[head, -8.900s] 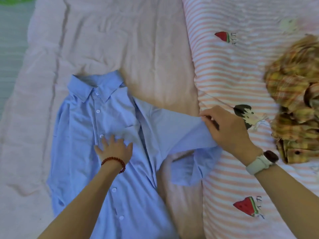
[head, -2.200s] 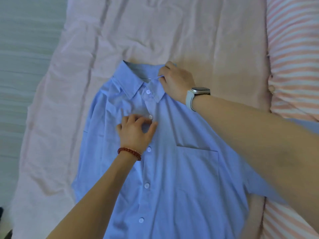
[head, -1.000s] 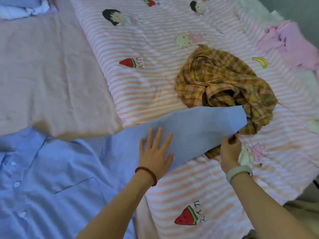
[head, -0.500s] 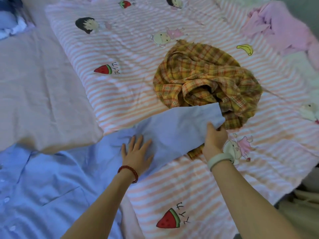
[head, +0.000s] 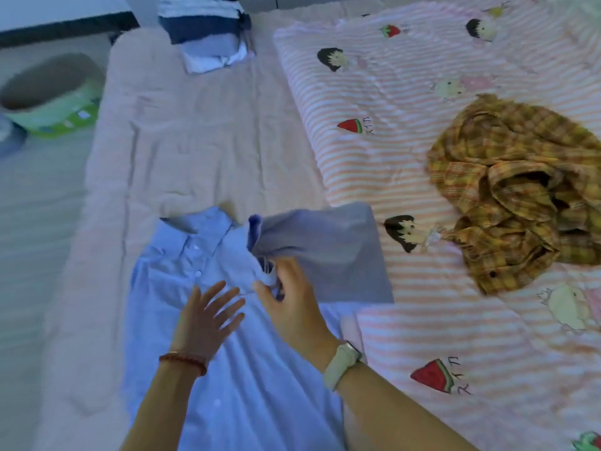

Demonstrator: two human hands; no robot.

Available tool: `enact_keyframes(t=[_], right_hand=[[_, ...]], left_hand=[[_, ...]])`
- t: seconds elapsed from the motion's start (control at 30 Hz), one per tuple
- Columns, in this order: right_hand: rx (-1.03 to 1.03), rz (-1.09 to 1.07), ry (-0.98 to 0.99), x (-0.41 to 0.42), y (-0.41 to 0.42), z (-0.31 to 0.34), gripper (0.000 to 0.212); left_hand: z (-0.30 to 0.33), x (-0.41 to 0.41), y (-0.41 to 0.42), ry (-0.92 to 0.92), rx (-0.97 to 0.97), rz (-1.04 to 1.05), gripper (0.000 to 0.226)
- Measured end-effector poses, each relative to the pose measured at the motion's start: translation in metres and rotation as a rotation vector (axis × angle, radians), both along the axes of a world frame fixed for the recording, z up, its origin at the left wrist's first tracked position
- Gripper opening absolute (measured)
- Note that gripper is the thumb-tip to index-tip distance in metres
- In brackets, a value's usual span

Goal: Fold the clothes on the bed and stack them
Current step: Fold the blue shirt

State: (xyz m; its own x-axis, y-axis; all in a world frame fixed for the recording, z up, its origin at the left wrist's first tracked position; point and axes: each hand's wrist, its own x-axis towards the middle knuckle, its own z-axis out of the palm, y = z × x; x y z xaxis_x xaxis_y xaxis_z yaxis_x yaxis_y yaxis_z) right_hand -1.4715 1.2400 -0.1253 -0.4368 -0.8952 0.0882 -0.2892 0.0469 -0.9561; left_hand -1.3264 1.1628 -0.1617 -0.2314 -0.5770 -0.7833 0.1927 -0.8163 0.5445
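With the right hand (head: 292, 301) gripping the sleeve (head: 318, 252), lay it flat across the shirt (head: 247, 402); the left hand (head: 208, 317), fingers spread, should smooth creases.

Soft, even daylight with a cool bluish cast falls across the bed (head: 195, 141); shadows stay faint; slight motion blur softens detail; wide-angle distortion bends the frame's edges.

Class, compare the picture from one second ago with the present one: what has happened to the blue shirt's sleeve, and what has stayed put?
The right hand has carried the sleeve from beside the plaid shirt back over the blue shirt, gripping its cuff. The left hand left the sleeve and spreads above the shirt front. The plaid shirt stays crumpled.
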Motion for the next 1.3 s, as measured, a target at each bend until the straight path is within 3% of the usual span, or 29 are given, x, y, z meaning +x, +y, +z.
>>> enact_keyframes(t=[0.07, 0.13, 0.27, 0.33, 0.43, 0.57, 0.67, 0.7, 0.8, 0.9, 0.97, 1.03, 1.17, 1.23, 1.3], right_hand=[[0.097, 0.255, -0.060, 0.051, -0.012, -0.014, 0.040], [0.183, 0.389, -0.056, 0.086, -0.017, -0.031, 0.042], [0.335, 0.310, 0.047, 0.108, -0.005, -0.067, 0.033], [0.415, 0.233, 0.179, 0.102, 0.004, -0.083, 0.032], [0.456, 0.161, 0.489, 0.087, 0.009, -0.109, 0.036], [0.784, 0.362, 0.809, 0.069, 0.007, -0.139, 0.052], [0.900, 0.388, 0.803, 0.062, 0.010, -0.152, 0.054], [0.938, 0.390, 0.793, 0.062, 0.011, -0.153, 0.054], [1.028, 0.405, 0.762, 0.065, 0.019, -0.158, 0.053], [1.083, 0.419, 0.733, 0.070, 0.023, -0.160, 0.052], [1.115, 0.418, 0.762, 0.082, 0.021, -0.156, 0.054], [1.026, 0.369, 0.840, 0.099, 0.012, -0.147, 0.060], [0.675, 0.433, 0.970, 0.143, -0.004, -0.141, 0.047], [0.590, 0.573, 0.955, 0.171, -0.014, -0.140, 0.047], [0.633, 0.645, 0.924, 0.185, -0.015, -0.145, 0.048]], left_hand=[[-0.011, 0.054, -0.005, -0.069, 0.052, 0.122, 0.042], [-0.028, 0.098, -0.007, -0.204, 0.062, 0.131, 0.034], [-0.063, 0.139, -0.010, -0.413, 0.057, -0.040, 0.023], [-0.084, 0.145, -0.014, -0.605, -0.106, -0.183, 0.022], [-0.107, 0.139, -0.023, -0.808, -0.330, -0.267, 0.042], [-0.125, 0.128, -0.041, -0.939, -0.554, -0.515, 0.069], [-0.128, 0.126, -0.055, -1.010, -0.791, -0.821, 0.036], [-0.126, 0.126, -0.061, -0.941, -0.836, -0.837, 0.025], [-0.109, 0.128, -0.078, -0.616, -0.770, -0.679, 0.026], [-0.107, 0.136, -0.097, -0.764, -0.752, -0.661, 0.037], [-0.112, 0.145, -0.103, -0.916, -0.700, -0.729, 0.025], [-0.118, 0.153, -0.102, -0.879, -0.668, -0.733, 0.032], [-0.121, 0.181, -0.081, -0.876, -0.605, -0.356, 0.039], [-0.127, 0.209, -0.060, -0.906, -0.408, -0.206, 0.042], [-0.134, 0.223, -0.029, -0.879, -0.285, -0.226, 0.038]])
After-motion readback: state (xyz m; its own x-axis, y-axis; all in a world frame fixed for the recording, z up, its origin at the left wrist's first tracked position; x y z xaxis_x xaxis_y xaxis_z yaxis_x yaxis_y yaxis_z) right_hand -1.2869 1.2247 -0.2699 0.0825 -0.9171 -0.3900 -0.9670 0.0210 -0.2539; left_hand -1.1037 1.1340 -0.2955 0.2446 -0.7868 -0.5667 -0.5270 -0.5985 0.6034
